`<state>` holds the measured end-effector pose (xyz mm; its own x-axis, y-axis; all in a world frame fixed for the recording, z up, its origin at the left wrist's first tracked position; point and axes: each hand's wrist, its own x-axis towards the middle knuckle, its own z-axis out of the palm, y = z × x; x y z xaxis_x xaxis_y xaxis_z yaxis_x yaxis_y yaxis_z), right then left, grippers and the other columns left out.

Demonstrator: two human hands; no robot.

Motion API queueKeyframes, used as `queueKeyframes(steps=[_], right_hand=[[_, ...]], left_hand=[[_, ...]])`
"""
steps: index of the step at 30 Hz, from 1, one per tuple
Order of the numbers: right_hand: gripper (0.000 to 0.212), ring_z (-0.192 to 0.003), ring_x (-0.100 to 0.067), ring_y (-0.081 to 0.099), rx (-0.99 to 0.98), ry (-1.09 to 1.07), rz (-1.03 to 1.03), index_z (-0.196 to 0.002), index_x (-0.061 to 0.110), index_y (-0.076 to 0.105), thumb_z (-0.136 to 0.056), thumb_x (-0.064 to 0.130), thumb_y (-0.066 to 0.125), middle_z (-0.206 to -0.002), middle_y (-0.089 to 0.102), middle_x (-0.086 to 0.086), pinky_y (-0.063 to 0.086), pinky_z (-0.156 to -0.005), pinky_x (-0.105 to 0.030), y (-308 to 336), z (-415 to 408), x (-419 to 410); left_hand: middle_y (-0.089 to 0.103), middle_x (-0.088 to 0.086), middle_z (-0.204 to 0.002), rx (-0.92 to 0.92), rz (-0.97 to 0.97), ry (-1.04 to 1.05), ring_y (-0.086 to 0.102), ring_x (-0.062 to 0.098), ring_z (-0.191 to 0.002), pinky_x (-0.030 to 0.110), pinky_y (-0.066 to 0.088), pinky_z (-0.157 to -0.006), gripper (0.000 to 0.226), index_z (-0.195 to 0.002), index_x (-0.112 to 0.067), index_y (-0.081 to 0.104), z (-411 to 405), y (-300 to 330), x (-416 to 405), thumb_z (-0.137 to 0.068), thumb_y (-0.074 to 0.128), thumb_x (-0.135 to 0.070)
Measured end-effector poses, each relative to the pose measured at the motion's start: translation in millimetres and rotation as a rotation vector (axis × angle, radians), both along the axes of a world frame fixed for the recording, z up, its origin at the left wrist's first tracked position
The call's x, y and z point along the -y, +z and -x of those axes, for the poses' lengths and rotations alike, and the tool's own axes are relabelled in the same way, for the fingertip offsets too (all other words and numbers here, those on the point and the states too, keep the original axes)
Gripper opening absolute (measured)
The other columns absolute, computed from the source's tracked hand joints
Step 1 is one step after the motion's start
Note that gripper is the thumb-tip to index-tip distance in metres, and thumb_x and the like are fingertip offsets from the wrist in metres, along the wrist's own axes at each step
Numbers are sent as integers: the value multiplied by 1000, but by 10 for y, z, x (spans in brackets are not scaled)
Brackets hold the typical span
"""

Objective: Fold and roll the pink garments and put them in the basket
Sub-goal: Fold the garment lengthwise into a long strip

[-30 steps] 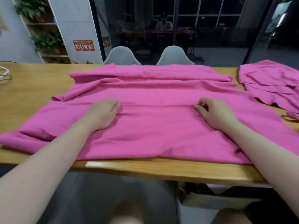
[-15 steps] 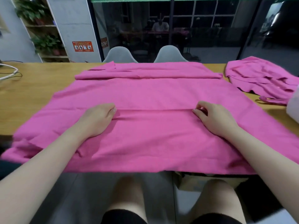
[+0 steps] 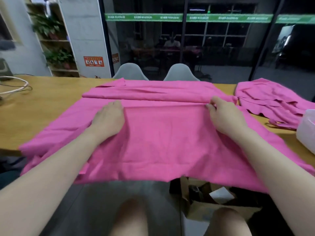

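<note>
A large pink garment (image 3: 162, 138) lies spread across the wooden table (image 3: 34, 113), its near edge hanging over the table's front. A fold ridge runs across it between my hands. My left hand (image 3: 109, 119) grips the left end of that ridge with curled fingers. My right hand (image 3: 225, 114) pinches the right end between thumb and fingers. Behind the ridge, the garment's far part lies folded in a long band (image 3: 153, 93). A second pink garment (image 3: 272, 99) lies crumpled at the right of the table.
A pale translucent container (image 3: 306, 130) stands at the table's right edge. White and black cables (image 3: 15, 87) lie at the far left. Two grey chairs (image 3: 153, 72) stand behind the table. A cardboard box (image 3: 204, 206) sits on the floor under it.
Both hands have carried the fold ridge away from me, toward the folded band at the garment's far side. The view has tilted up.
</note>
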<state>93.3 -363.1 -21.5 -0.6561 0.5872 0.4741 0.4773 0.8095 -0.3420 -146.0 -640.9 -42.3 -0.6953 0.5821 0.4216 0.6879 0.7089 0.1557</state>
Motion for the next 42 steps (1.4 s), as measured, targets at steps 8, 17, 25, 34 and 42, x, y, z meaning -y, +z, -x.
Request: queueKeyframes(steps=[8, 17, 25, 34, 42], right_hand=[[20, -92, -40, 63, 191, 78, -91, -97, 21, 49, -105, 39, 44, -99, 69, -17, 45, -67, -45, -288, 712, -446], [16, -90, -38, 62, 160, 101, -42, -93, 27, 52, -102, 40, 52, -94, 70, -11, 45, -68, -42, -607, 828, -662], [17, -92, -37, 61, 133, 89, 30, -91, 25, 53, -102, 38, 53, -94, 70, -12, 41, -68, -40, -582, 697, -545], [17, -91, -37, 62, 110, 101, 35, -91, 25, 57, -101, 38, 54, -92, 70, -10, 40, -66, -39, -617, 273, -222], [19, -88, -36, 62, 97, 122, 15, -88, 25, 55, -101, 38, 56, -86, 70, -7, 38, -64, -38, -631, -143, 75]], left_hand=[[60, 26, -100, 45, 79, -133, 59, 44, -94, 54, 45, -85, 27, -94, -7, 51, 792, -164, -312, -102, 28, -21], [63, 26, -109, 16, 103, -152, 59, 42, -103, 49, 43, -88, 25, -96, -8, 54, 986, -444, -416, -108, 39, -23], [62, 21, -111, 93, 72, -151, 58, 39, -105, 46, 42, -89, 24, -92, -14, 50, 793, -363, -303, -109, 36, -24], [62, 19, -111, 158, 62, -122, 57, 38, -105, 44, 38, -86, 25, -97, -10, 54, 341, -364, 55, -109, 36, -24], [65, 19, -115, 144, 53, -161, 60, 38, -109, 46, 45, -94, 51, -107, -5, 61, -4, -398, 426, -101, 26, -40]])
